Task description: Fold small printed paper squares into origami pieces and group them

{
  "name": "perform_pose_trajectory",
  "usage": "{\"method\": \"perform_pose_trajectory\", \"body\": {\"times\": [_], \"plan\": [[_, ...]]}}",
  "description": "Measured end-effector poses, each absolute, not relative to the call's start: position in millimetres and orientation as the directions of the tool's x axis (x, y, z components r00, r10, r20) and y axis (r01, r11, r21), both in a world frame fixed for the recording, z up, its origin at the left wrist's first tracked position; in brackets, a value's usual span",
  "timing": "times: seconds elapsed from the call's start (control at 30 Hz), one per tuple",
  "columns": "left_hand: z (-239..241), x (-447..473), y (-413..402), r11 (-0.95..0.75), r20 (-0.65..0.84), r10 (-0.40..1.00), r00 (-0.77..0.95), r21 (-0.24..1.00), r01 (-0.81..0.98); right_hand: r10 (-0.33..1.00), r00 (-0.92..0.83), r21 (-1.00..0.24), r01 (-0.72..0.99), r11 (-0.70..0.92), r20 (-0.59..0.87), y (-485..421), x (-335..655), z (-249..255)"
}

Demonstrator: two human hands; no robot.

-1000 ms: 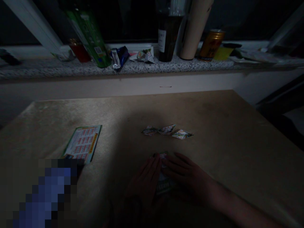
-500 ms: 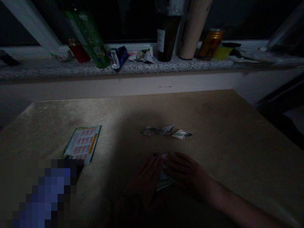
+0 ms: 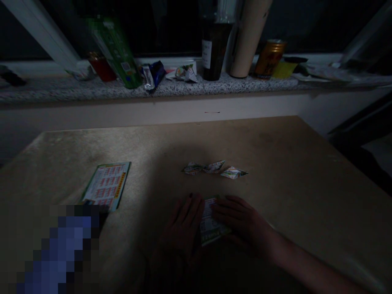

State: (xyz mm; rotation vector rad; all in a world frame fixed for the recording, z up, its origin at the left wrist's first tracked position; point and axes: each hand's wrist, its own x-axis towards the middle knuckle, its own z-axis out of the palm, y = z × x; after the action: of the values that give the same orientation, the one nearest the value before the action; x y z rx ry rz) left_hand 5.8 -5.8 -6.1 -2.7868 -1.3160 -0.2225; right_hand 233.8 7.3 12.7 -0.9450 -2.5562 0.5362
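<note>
On the tabletop [image 3: 290, 163], my left grip [image 3: 183, 222] has slid leftward, baring more printed paper [image 3: 210, 223]; it and my right grip [image 3: 241, 222] press flat, unclenched.

The left hand [image 3: 183, 220] and right hand [image 3: 241, 222] lie palm-down by the near edge of the bench [image 3: 275, 155], fingers flat and angled toward each other; the right forearm runs toward the near right corner.
</note>
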Motion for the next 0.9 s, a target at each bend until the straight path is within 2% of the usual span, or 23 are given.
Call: {"method": "perform_pose_trajectory", "body": {"times": [0.27, 0.63, 0.9], "plan": [[-6.5, 7.3, -6.5, -0.618, 0.223, 0.762, 0.608, -0.029, 0.785, 0.702, -0.674, -0.435, 0.574, 0.694, 0.231, 5.5, 231.1, 10.2], [-5.1, 3.8, -10.1, -0.556, 0.282, 0.791, 0.543, -0.038, 0.83, 0.702, -0.688, -0.428, 0.588, 0.686, 0.181, 4.9, 229.3, 14.3], [-15.6, 3.6, -12.5, -0.551, 0.268, 0.8, 0.537, -0.028, 0.834, 0.698, -0.687, -0.409, 0.588, 0.698, 0.202, 4.9, 230.2, 10.6]]}}
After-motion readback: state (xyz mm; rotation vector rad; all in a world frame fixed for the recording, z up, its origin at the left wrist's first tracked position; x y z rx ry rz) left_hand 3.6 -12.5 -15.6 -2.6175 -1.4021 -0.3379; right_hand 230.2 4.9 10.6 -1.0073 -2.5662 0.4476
